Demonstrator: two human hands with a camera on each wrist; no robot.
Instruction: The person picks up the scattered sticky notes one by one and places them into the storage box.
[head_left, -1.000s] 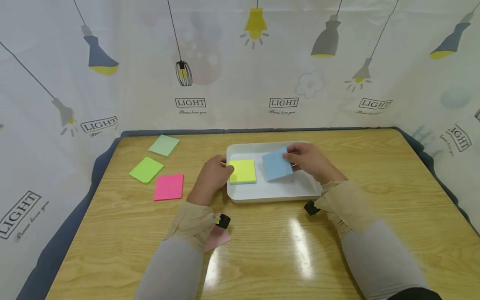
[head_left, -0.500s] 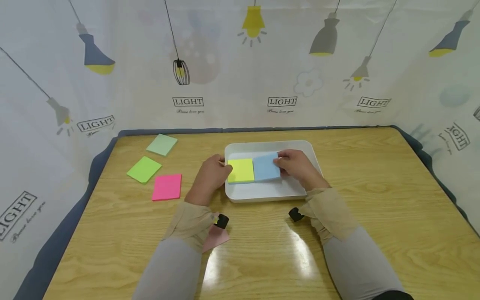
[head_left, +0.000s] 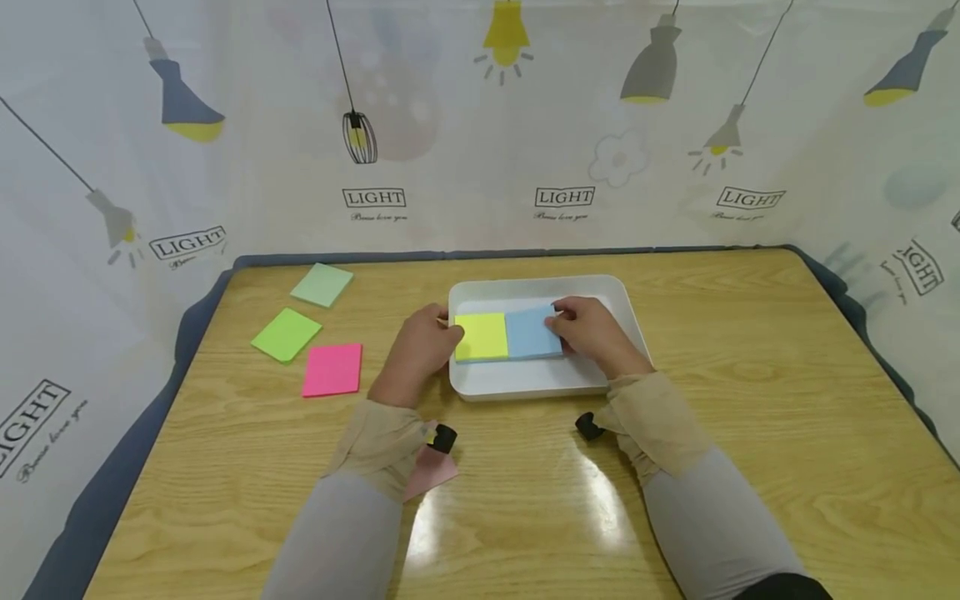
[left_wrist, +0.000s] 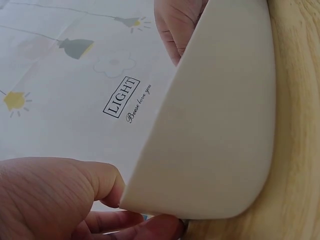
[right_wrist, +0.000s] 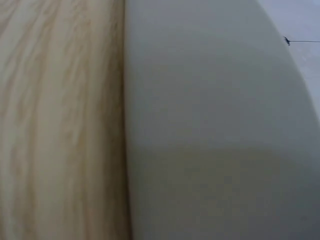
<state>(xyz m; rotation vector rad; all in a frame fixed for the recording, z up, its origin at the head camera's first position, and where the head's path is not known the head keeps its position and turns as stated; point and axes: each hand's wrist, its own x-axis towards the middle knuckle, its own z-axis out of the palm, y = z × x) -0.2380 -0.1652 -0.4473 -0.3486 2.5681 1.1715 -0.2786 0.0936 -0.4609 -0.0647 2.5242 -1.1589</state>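
A white tray (head_left: 525,381) lies on the wooden table. Inside it a yellow sticky-note pad (head_left: 483,336) and a blue sticky-note pad (head_left: 529,332) sit side by side, edges meeting. My left hand (head_left: 418,346) grips the tray's left rim, thumb over the top beside the yellow pad and fingers outside, as the left wrist view also shows. With thumb and fingers, my right hand (head_left: 596,333) pinches the blue pad at its right edge. The right wrist view holds only the tray's outer wall (right_wrist: 210,100) and the table; the hand is out of it.
Left of the tray lie a pale green pad (head_left: 322,285), a lime green pad (head_left: 287,335) and a pink pad (head_left: 332,370). A dusty-pink pad (head_left: 432,473) is partly covered by my left wrist. Behind the table hangs a lamp-print curtain (head_left: 465,167).
My right hand has brought the blue pad leftward and down against the yellow one, and it now lies flatter and straighter. The left hand has stayed at the tray's rim.
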